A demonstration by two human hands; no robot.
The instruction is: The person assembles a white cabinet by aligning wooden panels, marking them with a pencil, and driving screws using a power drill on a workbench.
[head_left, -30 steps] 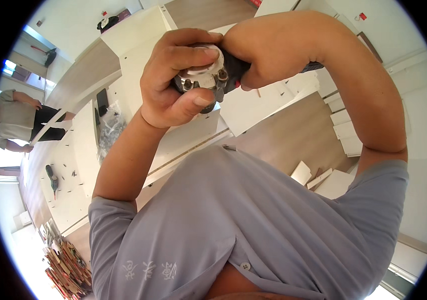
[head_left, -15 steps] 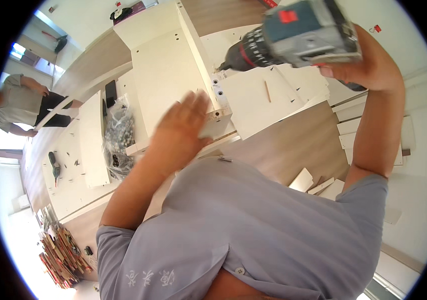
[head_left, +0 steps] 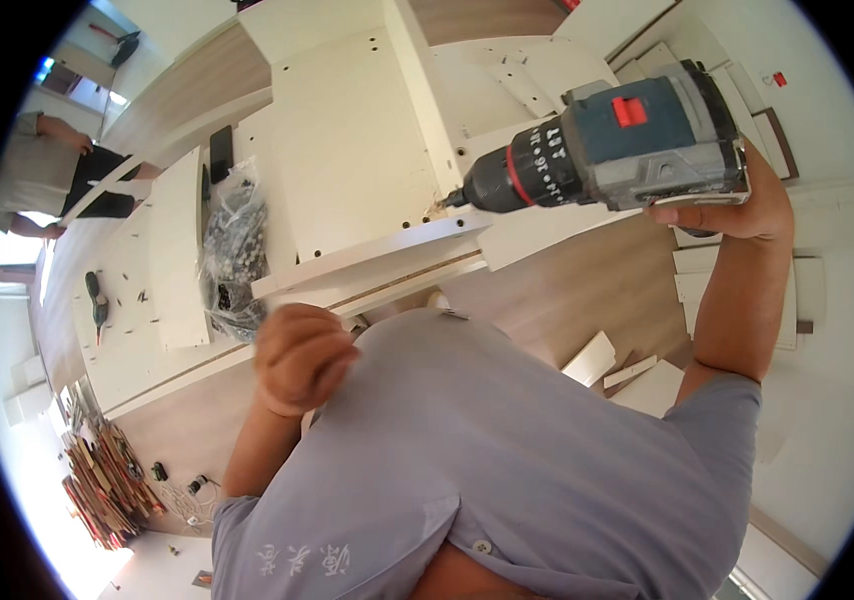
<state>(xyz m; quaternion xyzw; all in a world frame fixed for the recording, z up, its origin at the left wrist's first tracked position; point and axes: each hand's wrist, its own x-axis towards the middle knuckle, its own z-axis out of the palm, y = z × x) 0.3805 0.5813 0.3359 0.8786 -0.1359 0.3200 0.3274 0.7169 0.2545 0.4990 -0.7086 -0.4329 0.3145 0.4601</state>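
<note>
A dark blue-grey cordless drill (head_left: 637, 145) with a red switch on top lies level in my right hand (head_left: 762, 200), whose fingers wrap its grip. The bit end points left and reaches the corner of a white panel assembly (head_left: 347, 150), beside its long side board (head_left: 419, 95). Dark round holes dot the front board (head_left: 377, 245) of that assembly. Close to my chest, my left hand (head_left: 302, 355) is curled into a fist, away from the boards. Whatever lies inside it, if anything, is hidden.
A clear plastic bag of small hardware (head_left: 235, 250) lies left of the assembly, below a black phone (head_left: 221, 152). A screwdriver (head_left: 97, 305) and loose screws rest on a far-left panel. Another person (head_left: 47, 170) stands there. Scrap strips (head_left: 112, 480) are piled on the floor.
My left hand has drawn back from the panel corner toward my chest and closed. The drill has come lower, its bit end now at the corner; the front board sits differently against it.
</note>
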